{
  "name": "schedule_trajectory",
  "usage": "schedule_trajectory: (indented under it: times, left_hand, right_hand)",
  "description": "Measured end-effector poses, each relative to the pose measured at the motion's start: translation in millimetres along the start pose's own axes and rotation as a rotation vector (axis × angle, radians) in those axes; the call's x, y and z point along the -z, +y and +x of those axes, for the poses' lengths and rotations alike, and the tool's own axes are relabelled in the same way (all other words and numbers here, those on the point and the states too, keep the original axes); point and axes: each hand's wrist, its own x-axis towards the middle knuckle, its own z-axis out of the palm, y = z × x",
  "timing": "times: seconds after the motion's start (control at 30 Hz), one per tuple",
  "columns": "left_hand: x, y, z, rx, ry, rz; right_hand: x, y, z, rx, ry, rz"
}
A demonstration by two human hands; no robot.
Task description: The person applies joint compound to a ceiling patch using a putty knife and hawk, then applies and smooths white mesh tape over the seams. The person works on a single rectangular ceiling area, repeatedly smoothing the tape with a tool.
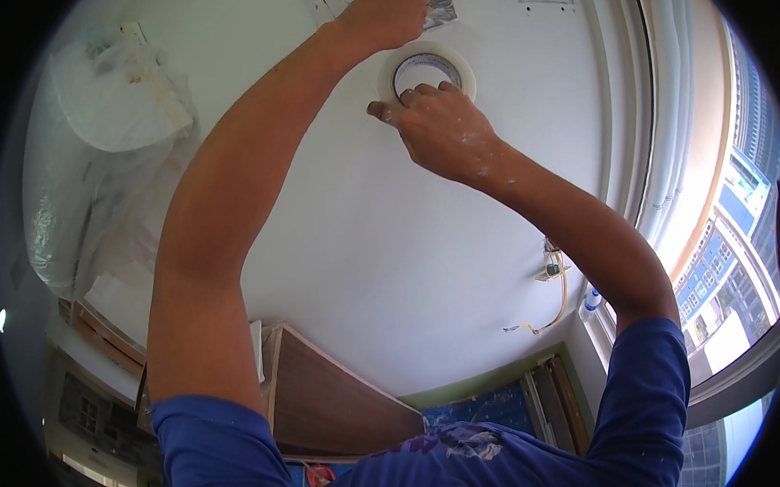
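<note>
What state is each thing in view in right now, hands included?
left hand: fingers bent beside the silvery patch, grip hidden
right hand: closed on the tape roll, flecked with white
tape roll: held at its lower edge
silvery patch: partly hidden by the left hand
plastic sheeting: wrinkled, bunched
yellow wire: hanging loose
window: daylight through it; open or shut, cannot tell

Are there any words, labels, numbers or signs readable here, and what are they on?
None can be read.
Roll of tape: small print runs around its inner core, too small and blurred to read.
White surface: dark lines and dots near the top right, with no readable words.
</note>
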Motion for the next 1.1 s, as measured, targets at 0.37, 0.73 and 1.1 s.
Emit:
schedule_trajectory:
  times: [0.37, 0.73, 1.1]
  left_hand:
    - [109, 34, -101, 0.478, 0.171, -0.428]
    - [92, 114, -325, 0.891, -0.115, -0.918]
    - [119, 265, -491, 1.568, 0.301, -1.593]
  right_hand:
    - [2, 8, -113, -0.578, 0.085, 0.627]
    - [29, 41, -76, -0.631, 0.095, 0.456]
    - [-5, -117, -75, -0.205, -0.611, 1.019]
